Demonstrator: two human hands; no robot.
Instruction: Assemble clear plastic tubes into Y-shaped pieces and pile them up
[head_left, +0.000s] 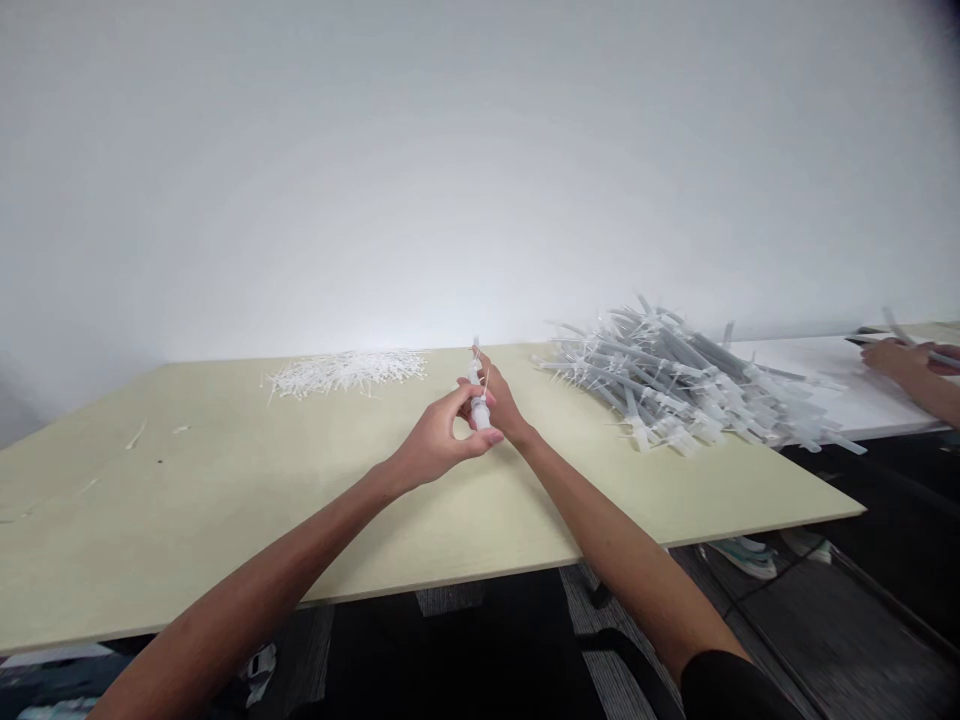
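- Currently, left hand (444,432) is gripping white plastic piece (481,412) over the counter (300,500)
- right hand (501,396) is holding its farther part
- tube pile (675,370) is lying beyond, rightward

The tabletop (262,520) is pale yellow-green. The small ties (349,372) at far left are white; the tube pile (675,370) at right mixes grey and translucent white. The wall (450,170) is pale grey.
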